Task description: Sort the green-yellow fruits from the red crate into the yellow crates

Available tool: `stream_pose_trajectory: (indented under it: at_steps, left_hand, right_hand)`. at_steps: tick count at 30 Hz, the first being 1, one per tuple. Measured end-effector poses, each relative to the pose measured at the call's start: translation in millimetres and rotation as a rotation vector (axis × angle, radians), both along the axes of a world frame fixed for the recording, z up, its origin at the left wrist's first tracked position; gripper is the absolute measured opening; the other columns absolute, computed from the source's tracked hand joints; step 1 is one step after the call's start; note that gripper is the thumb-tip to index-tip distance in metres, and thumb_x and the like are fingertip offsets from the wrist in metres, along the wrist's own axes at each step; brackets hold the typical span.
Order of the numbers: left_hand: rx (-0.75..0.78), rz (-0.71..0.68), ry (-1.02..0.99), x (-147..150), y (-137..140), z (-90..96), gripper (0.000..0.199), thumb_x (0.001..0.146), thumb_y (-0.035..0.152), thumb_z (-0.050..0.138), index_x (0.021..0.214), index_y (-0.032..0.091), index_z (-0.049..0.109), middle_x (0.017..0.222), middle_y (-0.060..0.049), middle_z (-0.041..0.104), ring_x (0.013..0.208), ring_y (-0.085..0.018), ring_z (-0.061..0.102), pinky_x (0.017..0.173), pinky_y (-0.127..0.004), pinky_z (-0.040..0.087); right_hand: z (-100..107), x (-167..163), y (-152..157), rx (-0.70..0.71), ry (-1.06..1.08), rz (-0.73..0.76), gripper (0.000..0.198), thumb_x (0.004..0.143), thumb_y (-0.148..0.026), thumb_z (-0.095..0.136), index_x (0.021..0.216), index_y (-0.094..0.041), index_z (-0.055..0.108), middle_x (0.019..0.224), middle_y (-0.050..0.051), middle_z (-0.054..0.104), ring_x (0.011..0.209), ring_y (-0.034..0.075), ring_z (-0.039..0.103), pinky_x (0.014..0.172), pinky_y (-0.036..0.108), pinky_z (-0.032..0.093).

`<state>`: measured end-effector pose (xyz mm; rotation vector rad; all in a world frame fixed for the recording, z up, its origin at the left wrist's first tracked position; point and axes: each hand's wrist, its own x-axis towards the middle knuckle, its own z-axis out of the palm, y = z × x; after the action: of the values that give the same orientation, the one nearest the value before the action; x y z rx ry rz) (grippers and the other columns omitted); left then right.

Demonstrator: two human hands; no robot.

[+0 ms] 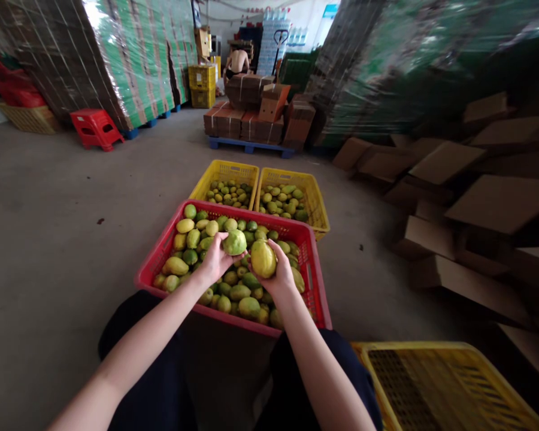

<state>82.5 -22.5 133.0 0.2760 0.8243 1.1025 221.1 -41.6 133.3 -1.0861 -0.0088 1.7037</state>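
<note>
My left hand (218, 258) is closed on a pale green lemon (235, 242), thumb on its near side. Beside it, my right hand (281, 272) grips a larger yellow lemon (263, 259) with fingers wrapped round its right side. Both fruits are held up over a red plastic crate (318, 281) in front of my knees. Inside the crate lie many green and yellow lemons (239, 293), partly hidden by my hands and forearms.
Two yellow crates (326, 218) with similar fruit stand behind the red one. Another yellow crate (431, 347) is at my lower right. Cardboard boxes (498, 203) are heaped on the right. A red stool (97, 127), a loaded blue pallet (251, 146) and a person (238, 61) are farther back.
</note>
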Motion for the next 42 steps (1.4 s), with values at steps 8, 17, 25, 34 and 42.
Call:
stream_pose_trajectory:
  at_steps: [8,17,25,34,42]
  left_hand:
    - [0.083,-0.009,-0.054,1.4,-3.4,1.8,0.012,0.083,0.026,0.050,0.081,0.017,0.059,0.073,-0.004,0.066,0.061,-0.016,0.063,0.058,-0.028,0.054]
    - [0.502,-0.171,-0.091,-12.2,-7.1,-0.4,0.030,0.073,0.040,0.064,0.058,0.015,0.061,0.065,-0.002,0.056,0.052,-0.013,0.056,0.048,-0.027,0.046]
    - [0.670,-0.253,-0.038,-18.1,-12.2,-3.3,0.028,0.067,0.039,0.064,0.054,0.015,0.066,0.063,-0.005,0.053,0.053,-0.015,0.054,0.047,-0.029,0.043]
    - [0.509,-0.149,-0.023,-13.9,-9.7,-2.8,0.024,0.071,0.036,0.064,0.061,0.014,0.066,0.066,-0.005,0.061,0.057,-0.014,0.057,0.053,-0.027,0.048]
    - [-0.070,0.138,-0.152,-6.5,-0.5,-2.4,0.031,0.096,0.034,0.041,0.095,0.014,0.065,0.082,-0.008,0.071,0.080,-0.020,0.070,0.071,-0.031,0.060]
  right_hand:
    - [1.3,0.7,-1.6,0.114,0.029,-0.020,0.017,0.082,-0.036,0.064,0.076,-0.019,0.064,0.059,0.000,0.069,0.049,0.016,0.065,0.046,0.026,0.055]
    - [-3.0,2.4,-11.1,0.643,-0.151,0.214,0.029,0.063,-0.045,0.074,0.062,-0.016,0.073,0.057,0.005,0.070,0.047,0.019,0.064,0.045,0.029,0.053]
    - [1.3,0.9,-17.3,0.858,-0.232,0.328,0.033,0.063,-0.051,0.069,0.056,-0.019,0.074,0.055,0.007,0.069,0.049,0.023,0.064,0.046,0.034,0.051]
    - [-4.1,1.1,-13.7,0.711,-0.108,0.315,0.026,0.065,-0.044,0.070,0.061,-0.018,0.072,0.058,0.006,0.070,0.056,0.023,0.067,0.048,0.033,0.054]
    - [-4.7,1.3,1.3,0.217,0.177,0.028,0.018,0.083,-0.031,0.059,0.090,-0.017,0.067,0.074,0.008,0.075,0.066,0.021,0.072,0.057,0.031,0.061]
